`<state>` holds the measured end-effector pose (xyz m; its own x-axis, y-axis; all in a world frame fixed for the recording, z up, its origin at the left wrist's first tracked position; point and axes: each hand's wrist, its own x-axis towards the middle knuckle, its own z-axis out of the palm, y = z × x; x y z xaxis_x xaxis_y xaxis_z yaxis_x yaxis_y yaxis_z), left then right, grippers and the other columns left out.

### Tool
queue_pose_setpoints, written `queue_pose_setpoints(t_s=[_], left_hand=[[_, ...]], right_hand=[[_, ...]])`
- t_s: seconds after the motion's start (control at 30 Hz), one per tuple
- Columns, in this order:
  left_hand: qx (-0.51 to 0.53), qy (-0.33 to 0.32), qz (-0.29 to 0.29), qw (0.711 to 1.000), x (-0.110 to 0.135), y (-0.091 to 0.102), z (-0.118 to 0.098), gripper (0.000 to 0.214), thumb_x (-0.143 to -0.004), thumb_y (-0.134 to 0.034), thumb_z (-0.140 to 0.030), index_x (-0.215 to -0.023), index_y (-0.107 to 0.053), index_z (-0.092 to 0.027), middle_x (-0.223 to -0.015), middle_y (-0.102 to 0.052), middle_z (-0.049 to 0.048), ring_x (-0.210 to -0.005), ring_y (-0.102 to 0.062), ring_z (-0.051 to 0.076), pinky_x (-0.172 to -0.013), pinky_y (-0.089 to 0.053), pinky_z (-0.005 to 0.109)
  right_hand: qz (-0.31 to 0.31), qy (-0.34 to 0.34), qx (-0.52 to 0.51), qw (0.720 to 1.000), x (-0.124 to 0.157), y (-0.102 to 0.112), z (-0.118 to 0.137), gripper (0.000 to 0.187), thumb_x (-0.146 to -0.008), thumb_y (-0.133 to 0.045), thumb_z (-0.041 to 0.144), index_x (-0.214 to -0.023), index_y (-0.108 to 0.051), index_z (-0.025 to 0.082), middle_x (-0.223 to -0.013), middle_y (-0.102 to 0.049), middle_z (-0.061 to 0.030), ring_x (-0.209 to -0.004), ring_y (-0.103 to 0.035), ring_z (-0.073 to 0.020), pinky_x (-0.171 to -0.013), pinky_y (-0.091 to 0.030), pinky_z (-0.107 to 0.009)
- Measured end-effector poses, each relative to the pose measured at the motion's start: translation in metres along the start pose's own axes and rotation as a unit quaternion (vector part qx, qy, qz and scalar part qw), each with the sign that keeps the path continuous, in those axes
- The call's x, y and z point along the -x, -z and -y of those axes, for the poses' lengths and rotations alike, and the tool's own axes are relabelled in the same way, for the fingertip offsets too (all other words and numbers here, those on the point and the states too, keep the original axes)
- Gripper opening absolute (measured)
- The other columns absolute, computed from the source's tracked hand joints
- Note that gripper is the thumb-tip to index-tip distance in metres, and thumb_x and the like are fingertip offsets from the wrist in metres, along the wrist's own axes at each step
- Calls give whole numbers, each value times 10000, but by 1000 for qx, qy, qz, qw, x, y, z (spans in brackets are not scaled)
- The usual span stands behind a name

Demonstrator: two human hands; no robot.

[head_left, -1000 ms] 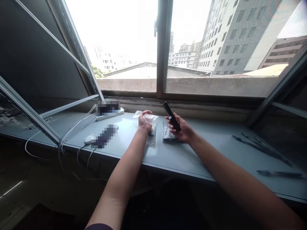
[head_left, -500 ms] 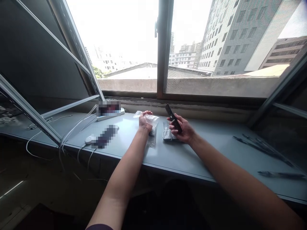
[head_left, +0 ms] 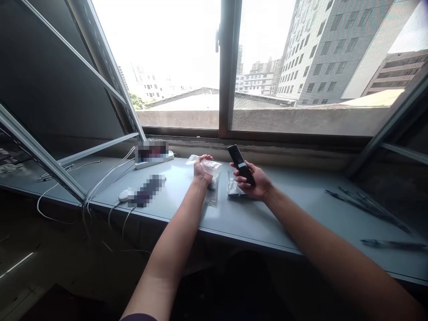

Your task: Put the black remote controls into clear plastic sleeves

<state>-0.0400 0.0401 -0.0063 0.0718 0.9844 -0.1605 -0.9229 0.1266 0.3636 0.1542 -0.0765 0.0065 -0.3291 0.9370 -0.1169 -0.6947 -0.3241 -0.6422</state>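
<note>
Black remote slants upward in our right hand, gripped by its lower part above the grey desk, where that hand hides some of a bagged bundle. Our left hand curls round a clear plastic bag; dark slender items lie well to the right.

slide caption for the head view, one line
At a desk by a window, the right hand holds a slim dark device; the left hand grips a clear plastic bag.

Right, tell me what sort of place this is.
Probably an indoor work area, perhaps upstairs: a long pale worktop, metal framing, and a large window looking out on buildings.
</note>
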Motion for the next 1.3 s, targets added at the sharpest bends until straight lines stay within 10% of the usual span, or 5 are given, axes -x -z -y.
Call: queue_pose_setpoints(t_s=[0.4, 0.57, 0.8, 1.1, 1.3], left_hand=[[14, 8, 11, 1000, -1, 1, -1, 131, -850, -653, -59, -833, -664, -189, -760, -705, 4, -689, -714, 132, -790, -594, 247], [19, 15, 9, 1000, -2, 1, -1, 129, -856, -653, -64, -829, -661, -189, -767, -708, 4, -689, -708, 128, -770, -588, 241], [2, -7, 2, 1000, -2, 0, -2, 114, -853, -670, -81, -837, -675, -193, -762, -700, 7, -711, -717, 144, -787, -595, 253], [23, 11, 7, 1000, -4, 2, -3, 93, -871, -654, -97, -829, -667, -179, -789, -722, 19, -736, -725, 133, -838, -597, 249], [43, -11, -25, 999, -3, 2, -4, 129, -896, -610, -70, -856, -657, -183, -784, -716, 14, -737, -728, 132, -846, -617, 251]], right_hand=[[-33, 102, 145, 984, -6, 5, -11, 159, -903, -824, 122, -1037, -777, 193, -967, -780, -53, -804, -713, -155, -733, -649, -258], [-25, 252, 253, 934, -9, 4, -17, 381, -710, -1030, 234, -1027, -819, 220, -1059, -825, -54, -1002, -755, -216, -978, -613, -371], [-36, 333, 358, 872, -8, 3, -17, 236, -691, -1020, 205, -857, -863, 259, -1499, -678, -78, -1428, -619, -269, -1176, -521, -376], [-39, 308, 368, 877, -4, -1, -17, 319, -752, -1018, 329, -1019, -862, 253, -1185, -821, -63, -1206, -740, -261, -1102, -585, -405], [-30, 191, 304, 933, -5, 0, -20, 419, -876, -909, 521, -1126, -718, 244, -879, -754, -12, -667, -771, -222, -613, -692, -394]])
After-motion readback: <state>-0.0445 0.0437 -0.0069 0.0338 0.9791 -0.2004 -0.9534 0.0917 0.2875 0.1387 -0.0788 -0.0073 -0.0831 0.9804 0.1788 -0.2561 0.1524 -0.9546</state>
